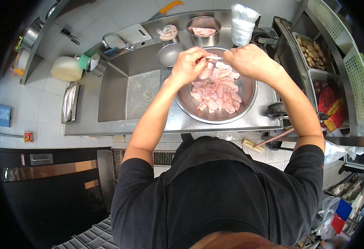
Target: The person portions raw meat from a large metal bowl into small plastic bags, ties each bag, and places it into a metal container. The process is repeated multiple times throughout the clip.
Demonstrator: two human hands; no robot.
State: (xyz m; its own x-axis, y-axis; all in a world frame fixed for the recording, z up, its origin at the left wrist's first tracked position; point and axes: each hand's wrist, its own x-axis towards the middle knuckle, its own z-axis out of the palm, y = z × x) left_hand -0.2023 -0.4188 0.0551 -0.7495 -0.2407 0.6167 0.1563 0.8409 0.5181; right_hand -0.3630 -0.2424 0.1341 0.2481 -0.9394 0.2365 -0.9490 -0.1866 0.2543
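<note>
Pieces of raw chicken (217, 93) lie heaped in a wide stainless steel bowl (251, 104) on the metal counter. Over the bowl's far side, my left hand (191, 63) grips the gathered neck of a clear plastic bag (207, 71) with pinkish raw meat inside. My right hand (247, 60) is closed on the other end of the bag's twisted white plastic, to the right. The two hands are a little apart, with the plastic stretched between them.
A sink basin (143, 96) with a faucet (115, 37) is at the left. Behind the bowl stand a steel pot (203, 39) holding meat, an empty-looking steel bowl (171, 55) and a stack of white plastic bags (243, 28). Shelves with a crate of ginger (312, 51) rise at the right.
</note>
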